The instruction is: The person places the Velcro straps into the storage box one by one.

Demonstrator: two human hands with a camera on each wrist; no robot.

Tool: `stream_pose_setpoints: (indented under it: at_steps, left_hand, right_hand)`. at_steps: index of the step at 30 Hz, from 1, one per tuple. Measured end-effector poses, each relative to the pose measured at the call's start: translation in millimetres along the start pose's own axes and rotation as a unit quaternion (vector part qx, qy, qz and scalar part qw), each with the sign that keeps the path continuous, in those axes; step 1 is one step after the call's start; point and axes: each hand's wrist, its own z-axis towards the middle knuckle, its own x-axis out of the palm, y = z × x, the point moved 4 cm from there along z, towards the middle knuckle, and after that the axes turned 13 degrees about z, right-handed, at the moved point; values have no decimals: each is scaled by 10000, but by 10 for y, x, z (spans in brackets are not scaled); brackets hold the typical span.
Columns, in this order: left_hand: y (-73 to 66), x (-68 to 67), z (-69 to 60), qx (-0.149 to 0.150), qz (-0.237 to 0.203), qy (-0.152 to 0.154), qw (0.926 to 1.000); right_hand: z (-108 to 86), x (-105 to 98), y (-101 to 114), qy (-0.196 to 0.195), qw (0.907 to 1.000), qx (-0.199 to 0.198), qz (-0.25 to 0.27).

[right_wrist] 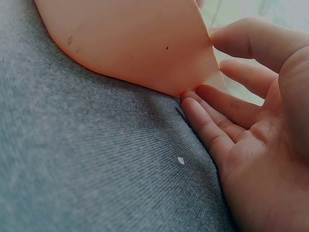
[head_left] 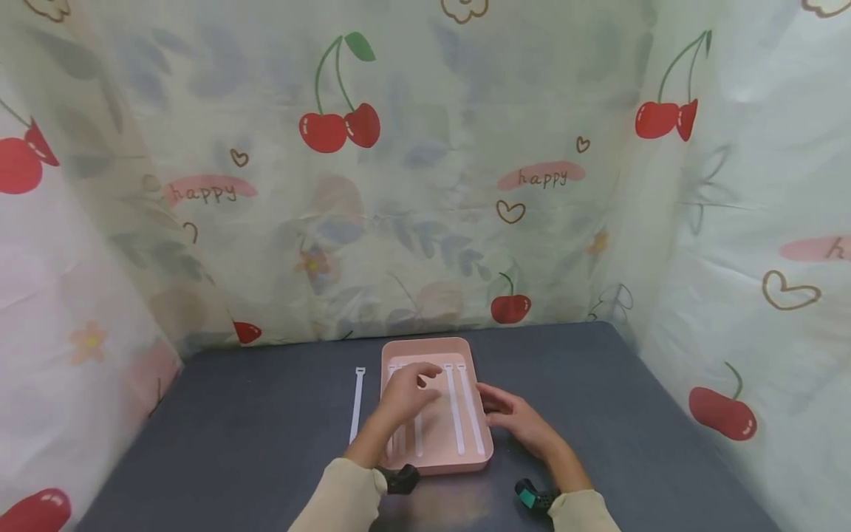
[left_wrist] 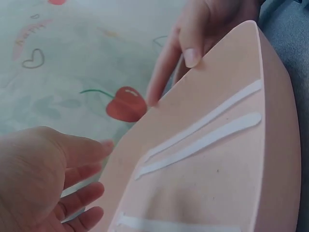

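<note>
A shallow pink tray (head_left: 435, 442) sits on the dark table. Several white straps with slotted square heads, like cable ties (head_left: 455, 414), lie lengthwise in it, two of them along its right side. My left hand (head_left: 408, 395) hovers over the tray's left half with loosely curved fingers and holds nothing; it hides part of the straps there. At the tray's right wall, my right hand (head_left: 525, 425) touches the outside with its fingers, its thumb at the rim (right_wrist: 211, 41). One more white strap (head_left: 357, 403) lies on the table, left of the tray.
The dark cloth-covered table (head_left: 266, 436) meets a printed curtain (head_left: 412, 185) at the back and both sides. Black bands (head_left: 401, 480) are on both wrists. A small white fleck (right_wrist: 181, 160) lies on the cloth by the right hand.
</note>
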Motion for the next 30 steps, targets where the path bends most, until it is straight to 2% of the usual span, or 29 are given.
stream_pose_setpoints:
  at_steps: [7,12,17,20,24,30]
  left_hand:
    - [138,-105,-132,22,-225,-885,9958]
    - [246,-169,-234,-6,-403,-1572,9867]
    - [377,-227,-311,-2,-580,-2030,9775]
    - [446,-271,-359,-23,-636,-2266,9719]
    - [542,-316,-422,-198,-583,-2482,9667]
    - [724,-317,-489,-617,-519,-2477,9655]
  right_hand:
    - [-22,-8,-2,-50,10000,44,-38]
    - [-25,-1,6,-45,10000,31,-40]
    - [-18,15,20,-44,10000,29,-21]
    - [-15,19,22,-49,10000,47,18]
    - [-13,17,18,-70,10000,20,-4]
    - [-8,10,7,-154,9998,57,-92]
